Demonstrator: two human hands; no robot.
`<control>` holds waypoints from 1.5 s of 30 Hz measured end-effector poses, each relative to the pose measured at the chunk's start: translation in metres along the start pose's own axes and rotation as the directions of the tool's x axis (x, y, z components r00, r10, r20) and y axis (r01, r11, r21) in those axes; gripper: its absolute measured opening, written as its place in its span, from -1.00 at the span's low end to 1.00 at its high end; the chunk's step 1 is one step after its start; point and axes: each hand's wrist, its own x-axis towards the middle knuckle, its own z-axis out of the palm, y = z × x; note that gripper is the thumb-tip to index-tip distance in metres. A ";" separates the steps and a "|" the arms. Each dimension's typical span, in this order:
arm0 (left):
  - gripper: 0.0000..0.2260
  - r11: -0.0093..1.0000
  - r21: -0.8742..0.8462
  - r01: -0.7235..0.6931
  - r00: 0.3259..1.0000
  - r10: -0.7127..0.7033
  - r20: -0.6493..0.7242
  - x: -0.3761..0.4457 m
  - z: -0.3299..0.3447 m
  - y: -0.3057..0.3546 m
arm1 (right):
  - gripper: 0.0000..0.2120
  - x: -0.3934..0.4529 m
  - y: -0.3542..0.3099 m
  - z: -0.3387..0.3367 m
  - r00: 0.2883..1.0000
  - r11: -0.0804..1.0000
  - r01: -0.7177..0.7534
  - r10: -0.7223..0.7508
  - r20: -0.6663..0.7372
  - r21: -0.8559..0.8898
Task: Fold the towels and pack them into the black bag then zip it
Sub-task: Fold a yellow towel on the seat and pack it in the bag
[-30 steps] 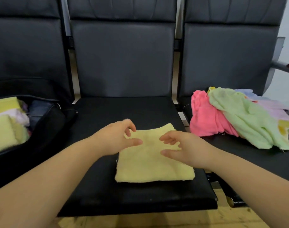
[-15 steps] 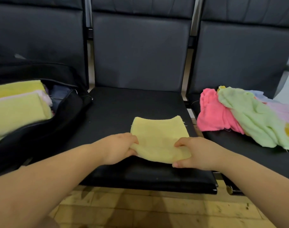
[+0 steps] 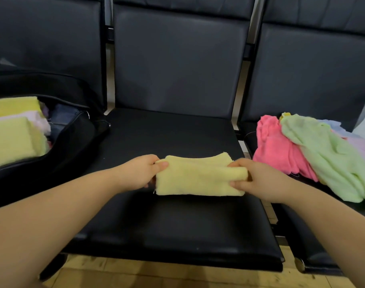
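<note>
The yellow towel (image 3: 200, 177) sits at the centre of the frame on the middle black seat (image 3: 177, 225), now doubled over into a narrow band; half a second ago it lay as a taller rectangle with only its near edge lifted, so the near edge has been carried up and over. The left hand (image 3: 140, 173) pinches the band's left end, thumb on top, and the right hand (image 3: 254, 179) grips the right end with fingers curled round it. By my reading this fold is close to finished, and the towel is about ready for the black bag (image 3: 73, 142), which lies open at the left of the frame with folded yellow and pale pink towels already inside. A heap of unfolded towels (image 3: 314, 152), pink, green and lilac, waits at the right, so much of the task remains. The bag's left part is cut off by the frame edge, its zip cannot be made out, and the fingers under the towel are hidden.
</note>
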 end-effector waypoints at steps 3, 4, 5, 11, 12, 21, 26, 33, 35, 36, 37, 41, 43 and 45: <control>-0.76 1.000 0.000 0.006 0.998 -0.006 -0.061 0.014 0.000 0.004 | -0.76 0.014 0.005 -0.001 0.996 0.987 -0.031 0.043 -0.075 0.158; -0.75 1.000 -0.009 0.008 0.997 -0.008 -0.076 0.019 0.000 0.006 | -0.78 0.019 0.007 -0.001 0.993 0.985 -0.047 0.063 -0.096 0.165; -0.74 1.000 -0.021 0.008 0.996 -0.010 -0.087 0.026 0.001 0.007 | -0.78 0.025 0.009 0.000 0.990 0.984 -0.063 0.083 -0.115 0.164; -0.59 0.998 -0.003 0.070 0.994 -0.070 -0.081 0.051 0.004 0.013 | -0.86 0.054 0.013 0.008 0.965 0.952 -0.165 0.210 -0.158 0.256; -0.58 0.995 0.046 0.085 0.993 -0.080 -0.084 0.055 0.006 0.014 | -0.88 0.059 0.013 0.009 0.957 0.941 -0.191 0.243 -0.162 0.281; -0.36 0.891 0.387 0.238 0.971 -0.211 -0.111 0.080 0.014 0.019 | -0.77 0.083 0.006 0.013 0.902 0.891 -0.385 0.418 -0.105 0.239; -0.40 0.866 0.431 0.254 0.967 -0.236 -0.096 0.068 0.014 0.028 | -0.76 0.079 -0.004 0.009 0.916 0.907 -0.395 0.401 -0.011 0.148; -0.32 0.968 -0.025 0.249 0.965 -0.250 -0.076 0.053 0.010 0.026 | -0.69 0.048 -0.026 -0.007 0.758 0.804 -0.586 0.499 0.420 0.100; -0.40 0.983 -0.087 0.162 0.982 -0.169 -0.085 0.045 0.007 0.026 | -0.68 0.039 -0.027 -0.013 0.777 0.853 -0.520 0.490 0.394 -0.034; -0.47 0.990 -0.097 0.099 0.989 -0.109 -0.101 0.039 0.005 0.029 | -0.68 0.036 -0.027 -0.016 0.836 0.892 -0.442 0.449 0.316 -0.097; -0.54 0.994 -0.100 0.033 0.993 -0.044 -0.111 0.034 0.004 0.032 | -0.65 0.034 -0.025 -0.019 0.902 0.928 -0.348 0.370 0.223 -0.130; -0.70 0.962 -0.110 -0.248 0.965 0.236 -0.114 0.008 -0.002 0.048 | -0.22 0.015 -0.050 -0.027 0.999 0.972 -0.031 0.020 0.051 0.231; -0.70 0.931 -0.108 -0.349 0.934 0.336 -0.121 -0.004 -0.005 0.053 | -0.11 0.009 -0.067 -0.024 0.995 0.954 0.041 -0.066 0.074 0.297; -0.70 0.908 -0.098 -0.408 0.909 0.393 -0.140 -0.014 -0.008 0.055 | -0.22 0.009 -0.077 -0.017 0.992 0.955 0.042 -0.076 0.104 0.295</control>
